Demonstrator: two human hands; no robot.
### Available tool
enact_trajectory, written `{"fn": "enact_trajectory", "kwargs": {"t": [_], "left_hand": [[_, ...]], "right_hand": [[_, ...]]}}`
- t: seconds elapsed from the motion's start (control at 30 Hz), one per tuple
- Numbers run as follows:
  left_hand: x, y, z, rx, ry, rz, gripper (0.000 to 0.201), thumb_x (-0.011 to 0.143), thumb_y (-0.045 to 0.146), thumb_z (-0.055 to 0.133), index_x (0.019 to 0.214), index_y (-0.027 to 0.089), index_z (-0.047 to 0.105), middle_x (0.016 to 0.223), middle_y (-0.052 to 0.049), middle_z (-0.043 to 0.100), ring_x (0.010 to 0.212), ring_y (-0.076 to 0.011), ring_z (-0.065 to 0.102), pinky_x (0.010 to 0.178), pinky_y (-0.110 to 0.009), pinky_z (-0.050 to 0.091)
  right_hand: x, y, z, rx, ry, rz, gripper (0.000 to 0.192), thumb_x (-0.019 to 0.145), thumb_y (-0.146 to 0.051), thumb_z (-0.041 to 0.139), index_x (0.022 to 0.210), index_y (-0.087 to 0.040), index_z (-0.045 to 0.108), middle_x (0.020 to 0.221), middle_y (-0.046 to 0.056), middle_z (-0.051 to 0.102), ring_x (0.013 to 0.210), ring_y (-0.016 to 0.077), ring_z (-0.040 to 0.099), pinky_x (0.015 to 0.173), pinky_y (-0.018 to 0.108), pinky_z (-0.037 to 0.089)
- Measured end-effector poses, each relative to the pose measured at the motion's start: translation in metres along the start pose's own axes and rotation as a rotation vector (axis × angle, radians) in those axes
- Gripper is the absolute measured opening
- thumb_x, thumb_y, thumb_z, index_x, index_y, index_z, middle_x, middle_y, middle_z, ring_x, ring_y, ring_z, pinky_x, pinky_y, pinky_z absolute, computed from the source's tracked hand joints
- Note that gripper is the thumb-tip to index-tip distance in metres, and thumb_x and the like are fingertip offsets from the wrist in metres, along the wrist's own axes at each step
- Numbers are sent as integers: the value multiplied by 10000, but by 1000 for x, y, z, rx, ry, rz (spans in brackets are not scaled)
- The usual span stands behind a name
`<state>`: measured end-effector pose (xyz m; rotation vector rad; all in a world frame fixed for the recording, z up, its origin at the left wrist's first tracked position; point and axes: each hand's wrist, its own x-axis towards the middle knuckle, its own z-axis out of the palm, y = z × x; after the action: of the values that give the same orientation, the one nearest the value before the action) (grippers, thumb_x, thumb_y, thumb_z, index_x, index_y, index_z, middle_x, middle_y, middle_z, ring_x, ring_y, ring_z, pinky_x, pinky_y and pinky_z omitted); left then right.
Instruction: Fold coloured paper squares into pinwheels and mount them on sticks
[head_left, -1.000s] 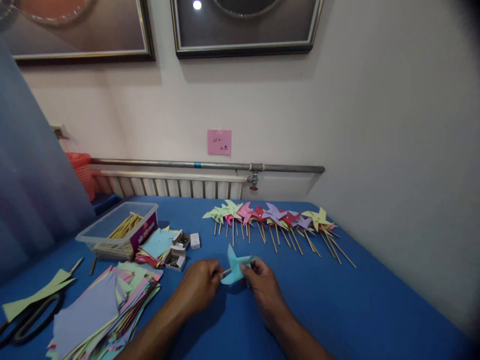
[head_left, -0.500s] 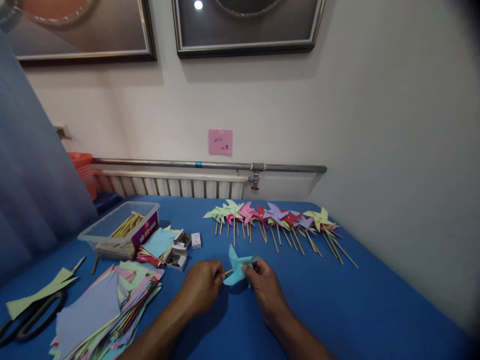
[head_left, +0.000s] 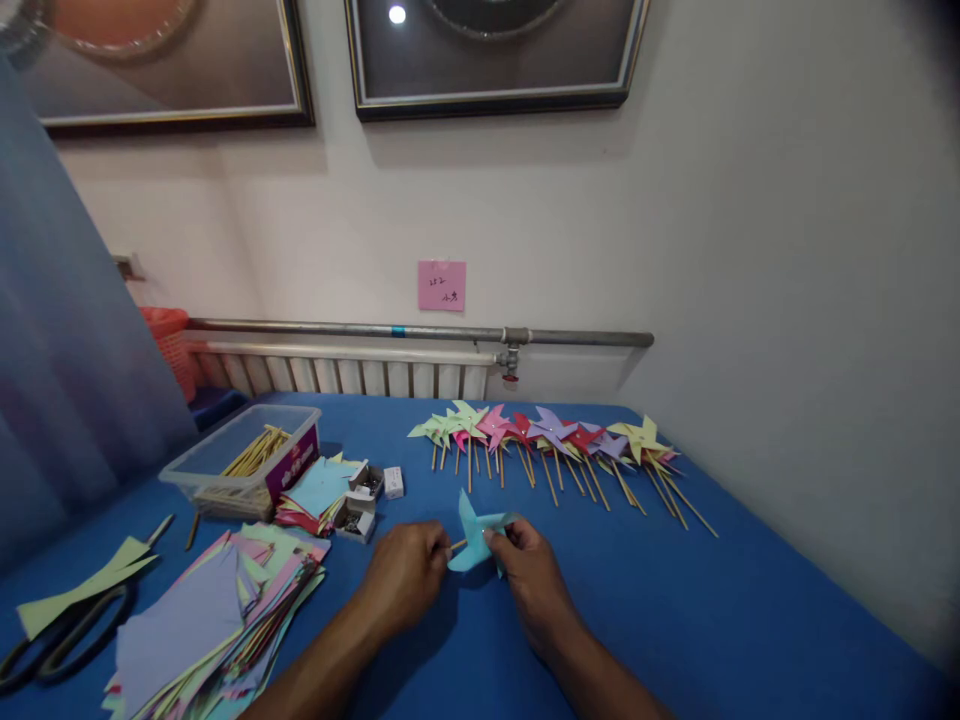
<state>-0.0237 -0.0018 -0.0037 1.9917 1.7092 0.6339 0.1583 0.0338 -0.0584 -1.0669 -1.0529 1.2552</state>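
Note:
A light blue paper pinwheel is held between both hands above the blue table cover. My left hand is closed, pinching the thin wooden stick that runs to the pinwheel from the left; most of the stick is hidden in the fist. At the pinwheel's right side, my right hand grips the folded paper, its thumb by the small shiny pin at the centre. Nearest to the left hand are small open boxes of pins and a stack of coloured paper.
Several pinwheels lie in a row toward the wall. On the left are a clear plastic box of sticks, a pile of cut paper sheets and black-handled scissors under green paper strips. A pipe runs along the wall.
Both hands keep their hold on the pinwheel and its stick. The whole view has shifted very slightly; nothing else has visibly moved.

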Motion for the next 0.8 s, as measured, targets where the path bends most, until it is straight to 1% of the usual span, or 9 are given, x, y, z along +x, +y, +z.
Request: {"fn": "enact_trajectory", "kwargs": {"t": [0.1,0.3,0.5,0.8], "left_hand": [[0,1,0,-10,4,-2,210,902,95,552,852,169,742,817,-48,754,793,-185,649,697,-281,308],[-1,1,1,-28,7,-2,205,903,96,556,829,176,729,776,-38,727,760,-185,621,683,-284,285],[-1,0,5,-48,14,-15,181,882,115,569,807,172,724,750,-37,713,733,-178,606,664,-278,275],[0,-3,11,-59,3,-3,193,874,127,562,800,171,734,741,-29,717,719,-171,609,653,-270,289]], "right_hand": [[1,1,-1,-3,3,7,289,678,-450,833,802,-201,756,728,-12,676,710,192,571,686,293,452],[3,4,-4,-19,-4,-9,307,686,-470,834,814,-205,750,740,-6,692,709,195,591,688,295,466],[5,5,-7,-40,-29,-3,291,688,-460,808,796,-212,699,679,-38,628,636,161,532,632,270,433],[6,1,-7,-56,-32,15,241,686,-413,763,784,-208,684,693,-33,624,659,165,534,640,268,419]]}}
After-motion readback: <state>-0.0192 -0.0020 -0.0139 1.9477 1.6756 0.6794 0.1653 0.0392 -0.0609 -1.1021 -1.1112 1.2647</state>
